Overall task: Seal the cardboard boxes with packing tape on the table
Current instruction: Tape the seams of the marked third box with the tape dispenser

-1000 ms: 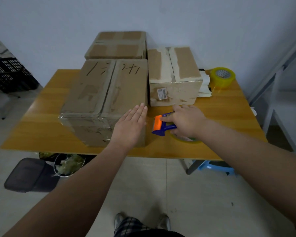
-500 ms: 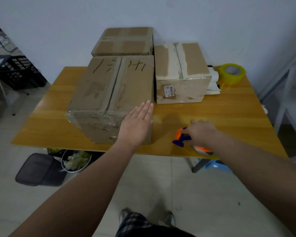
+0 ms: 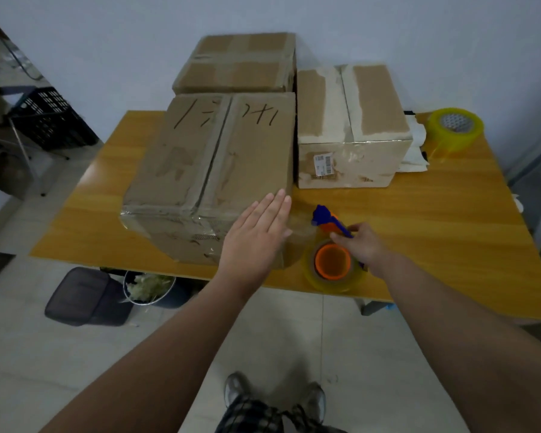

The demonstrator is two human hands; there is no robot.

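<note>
Orange-and-blue tape dispenser (image 3: 331, 260) now tilted, right hand (image 3: 363, 248) around it — left hand (image 3: 256, 239) still flat on box (image 3: 206, 160).

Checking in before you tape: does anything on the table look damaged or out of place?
The right-hand box has pale torn patches along its top seam and scuffs on its front face. The tape on the front box is wrinkled at its near edge. The tape dispenser is close to the table's front edge.

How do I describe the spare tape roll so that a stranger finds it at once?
Look at the wooden table, at its far right corner, past the labelled box. The yellowish roll lies there loose; the other roll sits in the blue-and-orange dispenser that the right hand holds.
</note>
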